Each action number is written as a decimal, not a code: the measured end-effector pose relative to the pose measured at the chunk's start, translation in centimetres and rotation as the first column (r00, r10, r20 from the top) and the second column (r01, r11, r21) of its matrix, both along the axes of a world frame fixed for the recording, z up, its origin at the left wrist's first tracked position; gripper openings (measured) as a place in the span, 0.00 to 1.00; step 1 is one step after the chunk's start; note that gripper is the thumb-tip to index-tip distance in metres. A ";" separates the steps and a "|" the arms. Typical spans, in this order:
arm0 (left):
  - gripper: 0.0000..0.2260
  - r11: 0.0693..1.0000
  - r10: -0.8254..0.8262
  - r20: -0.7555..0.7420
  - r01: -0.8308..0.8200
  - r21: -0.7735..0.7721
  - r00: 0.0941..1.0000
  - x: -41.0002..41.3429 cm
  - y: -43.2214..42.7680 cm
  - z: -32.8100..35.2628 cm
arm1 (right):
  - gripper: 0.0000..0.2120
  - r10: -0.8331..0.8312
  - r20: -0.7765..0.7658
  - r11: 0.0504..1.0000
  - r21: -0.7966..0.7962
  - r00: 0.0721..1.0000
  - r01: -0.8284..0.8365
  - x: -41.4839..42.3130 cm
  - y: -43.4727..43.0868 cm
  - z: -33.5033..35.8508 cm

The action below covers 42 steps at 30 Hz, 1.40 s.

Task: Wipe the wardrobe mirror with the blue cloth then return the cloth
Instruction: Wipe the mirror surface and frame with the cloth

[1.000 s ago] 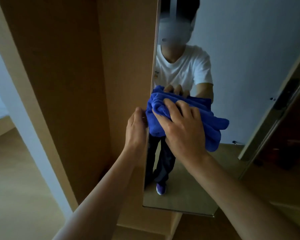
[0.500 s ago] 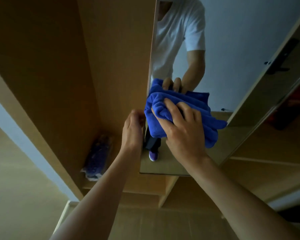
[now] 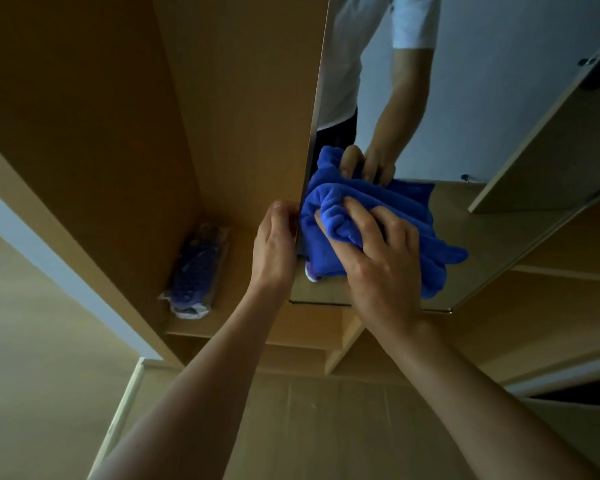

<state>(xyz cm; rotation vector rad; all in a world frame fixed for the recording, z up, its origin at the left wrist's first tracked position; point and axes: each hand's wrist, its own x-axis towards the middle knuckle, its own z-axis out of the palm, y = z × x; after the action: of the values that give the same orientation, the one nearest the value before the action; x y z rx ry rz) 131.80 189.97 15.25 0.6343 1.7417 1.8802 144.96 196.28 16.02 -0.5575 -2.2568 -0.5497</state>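
Here we steady the wardrobe mirror (image 3: 499,109) by gripping its left edge with our left hand (image 3: 274,247), so our right hand (image 3: 378,268), fingers curled into the bunched blue cloth (image 3: 388,216), can press it against the lower glass.

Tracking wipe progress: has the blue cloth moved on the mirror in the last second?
Yes, downward. The blue cloth, under the right hand, now nearly reaches the mirror's bottom edge; earlier it was well above it.
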 end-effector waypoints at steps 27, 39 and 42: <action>0.12 0.992 0.062 0.000 -0.061 0.111 0.998 -0.1 0.9 -6.9 | 0.19 0.072 0.337 0.890 -0.447 0.939 0.092 -0.8 -2.3 -19.0; 0.11 0.991 -0.006 0.040 0.000 0.130 0.999 0.5 0.1 -5.1 | 0.31 0.183 0.413 0.732 -0.663 0.892 0.156 3.8 -3.6 -14.4; 0.12 0.991 -0.016 0.031 0.011 0.133 0.999 0.8 -0.3 -2.8 | 0.32 0.196 0.404 0.755 -0.643 0.894 0.125 4.8 -3.1 -10.0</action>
<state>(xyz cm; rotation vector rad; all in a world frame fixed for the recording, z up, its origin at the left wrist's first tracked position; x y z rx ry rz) 132.63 189.65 12.46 0.6600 1.5987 1.9982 149.78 193.16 6.02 -0.7847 -2.9092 0.2112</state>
